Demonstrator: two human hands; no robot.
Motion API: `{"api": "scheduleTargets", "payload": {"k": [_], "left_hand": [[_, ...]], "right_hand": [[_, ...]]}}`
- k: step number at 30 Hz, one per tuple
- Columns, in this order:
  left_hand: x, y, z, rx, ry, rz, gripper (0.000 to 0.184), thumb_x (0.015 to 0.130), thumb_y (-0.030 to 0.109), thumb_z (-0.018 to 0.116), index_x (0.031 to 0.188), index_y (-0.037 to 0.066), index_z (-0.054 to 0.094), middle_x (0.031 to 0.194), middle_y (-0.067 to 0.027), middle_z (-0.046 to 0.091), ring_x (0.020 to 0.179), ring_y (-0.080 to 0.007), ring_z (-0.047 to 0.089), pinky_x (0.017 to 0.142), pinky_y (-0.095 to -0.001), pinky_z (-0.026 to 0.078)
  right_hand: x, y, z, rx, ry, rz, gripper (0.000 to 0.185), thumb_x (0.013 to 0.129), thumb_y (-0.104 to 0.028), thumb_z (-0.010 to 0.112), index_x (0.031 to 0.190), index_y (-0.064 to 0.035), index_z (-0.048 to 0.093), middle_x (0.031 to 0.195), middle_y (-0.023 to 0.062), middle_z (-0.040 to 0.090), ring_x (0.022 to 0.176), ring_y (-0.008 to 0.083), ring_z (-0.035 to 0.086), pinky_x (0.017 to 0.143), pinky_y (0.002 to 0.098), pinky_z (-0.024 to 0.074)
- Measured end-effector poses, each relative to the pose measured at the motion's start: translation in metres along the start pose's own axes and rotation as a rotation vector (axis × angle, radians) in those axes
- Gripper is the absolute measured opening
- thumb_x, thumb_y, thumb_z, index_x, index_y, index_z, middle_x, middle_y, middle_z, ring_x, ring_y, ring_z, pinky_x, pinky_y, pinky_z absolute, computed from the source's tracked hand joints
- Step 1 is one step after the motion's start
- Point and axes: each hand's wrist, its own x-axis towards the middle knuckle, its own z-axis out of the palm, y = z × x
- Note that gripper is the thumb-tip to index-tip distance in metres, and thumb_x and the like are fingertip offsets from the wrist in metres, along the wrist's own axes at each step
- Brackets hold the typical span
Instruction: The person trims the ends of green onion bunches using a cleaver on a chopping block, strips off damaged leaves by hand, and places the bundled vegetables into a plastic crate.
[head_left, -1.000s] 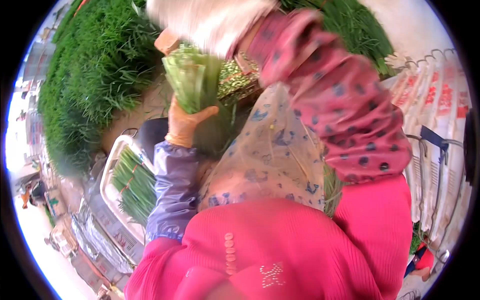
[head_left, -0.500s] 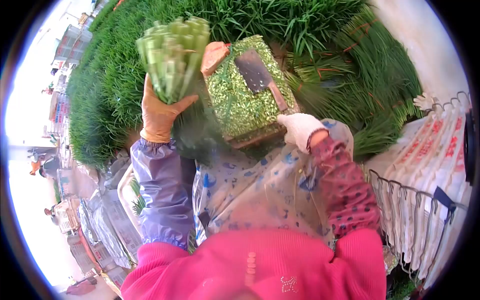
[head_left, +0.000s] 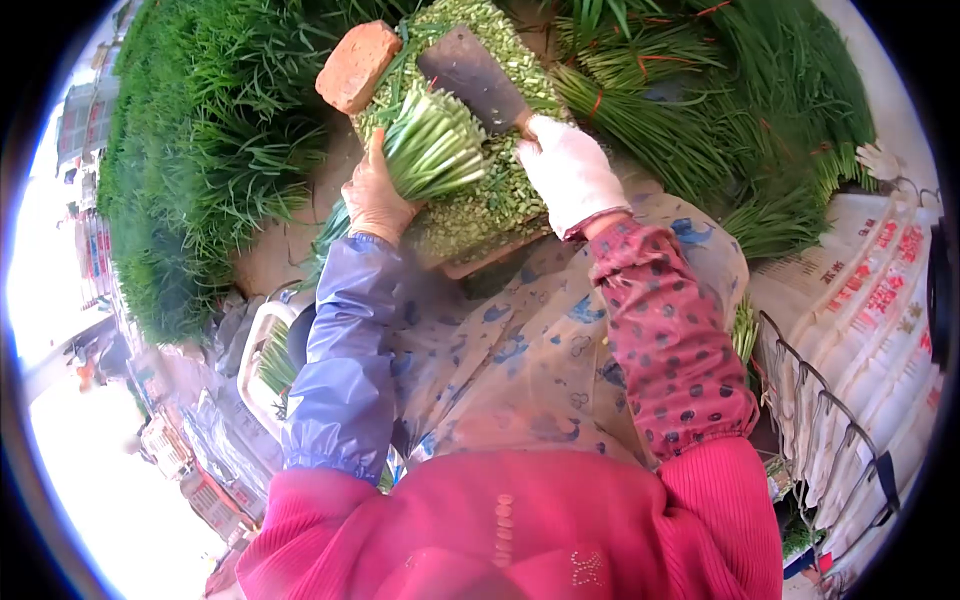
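My left hand (head_left: 378,196), in a tan glove, is wrapped round a bunch of green stalks (head_left: 434,146), whose pale cut ends point right. That bunch lies over a board heaped with chopped green bits (head_left: 510,185). My right hand (head_left: 572,172), in a white glove, is closed round the handle of a cleaver (head_left: 474,76), its dark, broad blade resting on the heap just beyond the stalks. At the board's upper left sits an orange-brown block (head_left: 358,68).
Leafy greens (head_left: 210,150) pile up on the left. Tied green bunches (head_left: 650,120) lie at the right. A white basket (head_left: 252,362) stands by my left sleeve. White printed bags (head_left: 860,330) hang on a wire rack at the right.
My right hand has closed round the cleaver handle. The stalk bunch in my left hand has come down to the board and tipped from upright to pointing right.
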Motion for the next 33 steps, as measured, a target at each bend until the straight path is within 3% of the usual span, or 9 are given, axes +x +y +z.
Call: {"api": "scheduleTargets", "payload": {"k": [4,5,8,11,12,15,18,23,33], "left_hand": [[-0.004,0.013,-0.006,0.017,0.038,-0.110,0.126,0.049,0.029,0.098,0.153,0.011,0.030,0.125,-0.0159,0.065,0.116,-0.0357,0.062,0.096,-0.0443,0.049],[-0.005,0.016,-0.003,0.068,0.003,-0.117,0.131,0.048,0.027,0.097,0.155,0.009,0.024,0.130,-0.0160,0.062,0.120,-0.0350,0.060,0.100,-0.0507,0.046],[-0.013,0.033,-0.016,0.068,-0.081,-0.128,0.143,0.045,0.028,0.098,0.158,0.008,0.013,0.157,-0.0194,0.035,0.143,-0.0369,0.037,0.105,-0.0663,0.034],[-0.017,0.039,-0.012,-0.189,0.019,-0.056,0.154,0.048,0.031,0.099,0.161,0.007,-0.003,0.165,-0.0205,0.015,0.152,-0.0371,0.021,0.114,-0.0674,0.026],[-0.018,0.040,-0.009,-0.192,0.030,-0.067,0.154,0.048,0.031,0.099,0.161,0.007,-0.003,0.165,-0.0205,0.015,0.152,-0.0371,0.021,0.114,-0.0674,0.026],[-0.023,0.051,-0.008,-0.225,0.044,-0.084,0.155,0.048,0.033,0.099,0.161,0.007,-0.004,0.166,-0.0214,0.010,0.153,-0.0384,0.016,0.115,-0.0679,0.023],[-0.022,0.072,-0.017,0.011,0.036,0.030,0.155,0.049,0.038,0.098,0.161,0.007,-0.005,0.166,-0.0211,0.010,0.154,-0.0379,0.014,0.115,-0.0680,0.022],[0.015,0.074,-0.017,-0.040,0.084,-0.050,0.163,0.038,0.039,0.100,0.161,0.004,-0.003,0.156,-0.0191,0.036,0.132,-0.0401,0.045,0.107,-0.0474,0.038],[0.004,0.083,0.007,0.179,0.020,0.031,0.131,0.050,0.039,0.096,0.156,0.007,0.025,0.155,-0.0142,0.037,0.143,-0.0341,0.035,0.117,-0.0532,0.027]], "right_hand": [[0.007,-0.023,0.033,0.565,-0.116,-0.069,0.037,0.090,-0.022,0.071,0.119,-0.0017,0.062,0.104,0.0167,0.071,0.098,0.0316,0.068,0.086,0.0395,0.0521],[0.013,-0.030,0.022,0.412,-0.167,0.046,0.030,0.090,-0.015,0.070,0.116,-0.0007,0.063,0.098,0.0119,0.071,0.091,0.0231,0.067,0.084,0.0340,0.0516],[0.026,-0.011,0.020,1.162,0.165,0.379,0.016,0.090,-0.009,0.067,0.102,0.0019,0.066,0.085,0.0071,0.068,0.072,0.0124,0.061,0.069,0.0277,0.0504],[0.042,0.029,0.019,0.385,0.345,0.137,0.012,0.090,-0.006,0.064,0.099,0.0010,0.068,0.082,0.0076,0.069,0.069,0.0104,0.060,0.065,0.0265,0.0493],[0.033,0.017,0.011,0.462,0.212,0.237,0.027,0.086,-0.016,0.075,0.108,-0.0024,0.067,0.101,0.0173,0.072,0.086,0.0260,0.070,0.081,0.0347,0.0550],[0.023,-0.009,-0.006,-0.084,-0.085,0.205,0.048,0.085,-0.018,0.076,0.127,-0.0046,0.057,0.121,0.0210,0.063,0.111,0.0352,0.065,0.094,0.0446,0.0529],[0.024,-0.006,0.013,-0.269,-0.028,0.031,0.046,0.083,-0.018,0.076,0.120,-0.0031,0.055,0.116,0.0220,0.063,0.107,0.0382,0.065,0.091,0.0446,0.0545],[0.054,0.003,0.023,-0.181,-0.062,0.147,0.046,0.076,-0.018,0.076,0.115,-0.0055,0.056,0.115,0.0209,0.064,0.106,0.0407,0.064,0.092,0.0479,0.0514],[0.036,-0.005,0.009,0.260,-0.128,0.085,0.039,0.092,-0.034,0.067,0.109,-0.0001,0.057,0.101,0.0259,0.067,0.097,0.0416,0.066,0.083,0.0459,0.0520]]}}
